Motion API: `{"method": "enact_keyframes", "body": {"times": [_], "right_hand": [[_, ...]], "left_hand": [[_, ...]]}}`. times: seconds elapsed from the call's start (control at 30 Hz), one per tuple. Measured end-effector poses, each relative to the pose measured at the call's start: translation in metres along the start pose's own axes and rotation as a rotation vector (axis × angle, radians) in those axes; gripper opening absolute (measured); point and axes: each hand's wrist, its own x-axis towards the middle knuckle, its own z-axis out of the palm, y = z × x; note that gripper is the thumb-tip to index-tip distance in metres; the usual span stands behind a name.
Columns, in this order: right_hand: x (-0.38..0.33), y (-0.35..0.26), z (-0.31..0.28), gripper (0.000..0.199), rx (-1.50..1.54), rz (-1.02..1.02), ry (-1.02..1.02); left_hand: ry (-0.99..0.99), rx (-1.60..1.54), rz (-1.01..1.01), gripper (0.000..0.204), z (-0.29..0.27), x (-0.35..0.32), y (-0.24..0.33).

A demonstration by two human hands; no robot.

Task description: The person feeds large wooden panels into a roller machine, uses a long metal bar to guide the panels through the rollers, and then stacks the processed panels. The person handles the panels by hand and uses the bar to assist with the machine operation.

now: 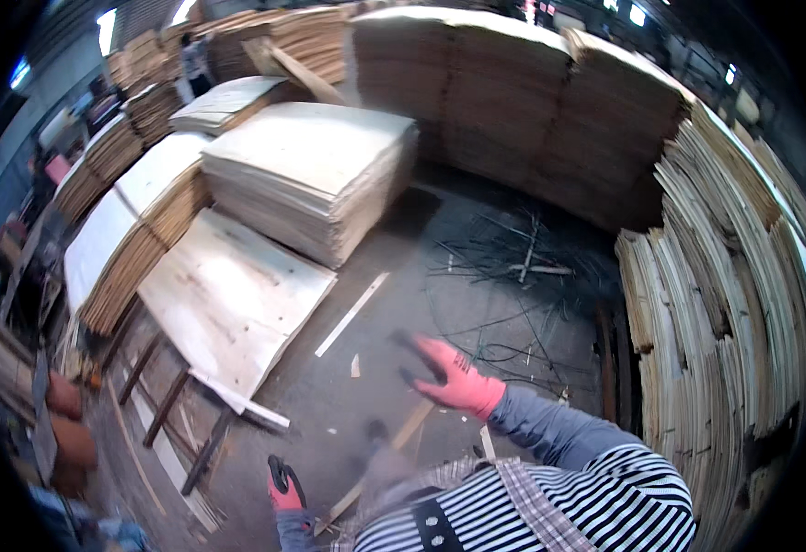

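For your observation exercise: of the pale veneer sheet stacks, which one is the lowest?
The single flat pale wood sheet on the dark trestle frame, left of the pink-gloved right hand; the neighbouring stacks rise many sheets high.

Right hand (454, 375), gloved pink and black, hangs spread open over the floor (394, 276); veneer stack (316, 175) at eleven o'clock, left hand (283, 486) at seven.

Veneer stack (316, 175) at 11 o'clock; single sheet (233, 299) before it at 9; tall stacks (725, 304) at 3; right hand (454, 373) at centre.
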Motion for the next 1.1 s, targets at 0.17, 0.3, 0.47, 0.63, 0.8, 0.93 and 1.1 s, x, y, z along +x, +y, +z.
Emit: {"method": "enact_keyframes", "body": {"times": [0.17,0.3,0.47,0.63,0.8,0.93,1.1], "right_hand": [[0.076,0.061,-0.079,0.071,-0.136,0.294,0.110],[0.085,0.146,-0.149,0.075,-0.322,0.498,0.264],[0.135,0.268,-0.251,0.078,-0.560,0.565,0.571],[0.264,0.379,-0.338,0.084,-0.507,0.461,0.639],[0.439,0.453,-0.441,0.087,-0.630,0.227,0.506],[0.557,0.525,-0.539,0.090,-0.787,0.232,0.586],[0.655,0.627,-0.610,0.098,-0.911,0.107,0.579]], "left_hand": [[-0.137,-0.077,0.067,0.045,0.105,0.205,0.085],[-0.392,-0.049,0.342,0.049,0.235,0.344,0.208],[-0.610,-0.276,0.771,0.053,0.432,0.479,0.362],[-0.751,-0.157,0.787,0.059,0.521,0.540,0.456],[-0.630,-0.145,0.704,0.056,0.608,0.674,0.467],[-0.467,-0.079,0.824,0.050,0.671,0.784,0.560],[-0.395,-0.031,0.946,0.057,0.805,0.904,0.672]]}}
